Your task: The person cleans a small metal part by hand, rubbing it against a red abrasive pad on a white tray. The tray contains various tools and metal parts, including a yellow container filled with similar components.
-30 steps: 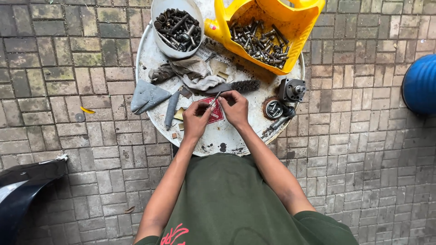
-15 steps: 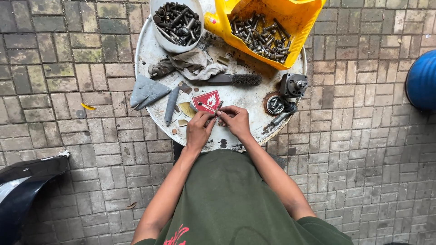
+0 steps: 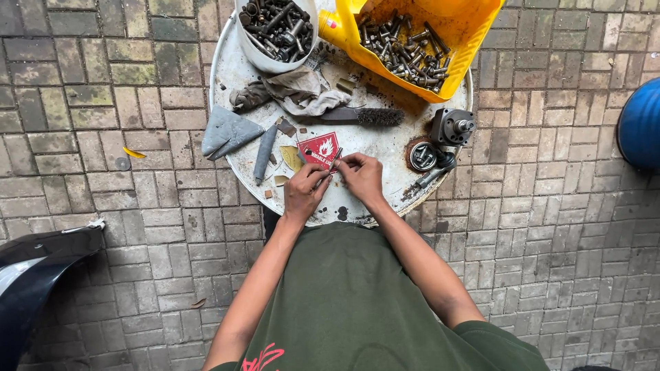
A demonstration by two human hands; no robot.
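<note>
Ground: mossy grey paving bricks filled the frame, with a round, rusty white drum top (image 3: 385,148) at upper centre serving as the work surface.
Far left: a black curved panel (image 3: 34,268) sat at the lower left edge.
Left of drum: a grey folded cloth (image 3: 227,132) and a grey file-like bar (image 3: 264,152) lay on the rim side.
Upper middle: a white tub of bolts (image 3: 275,31) stood beside a yellow bin of bolts (image 3: 426,41); a rag (image 3: 295,93) and a wire brush (image 3: 364,117) lay below them.
Centre: a red diamond sticker (image 3: 317,148) lay just above the hands.
Left hand (image 3: 306,192): fingers pinched around a small metal piece (image 3: 335,159).
Right hand (image 3: 361,175): fingertips closed on the same piece from the other side.
Right of drum: dark machine parts (image 3: 440,141) rested near the rim.
Far right: a blue barrel (image 3: 641,124) stood at the frame edge.
</note>
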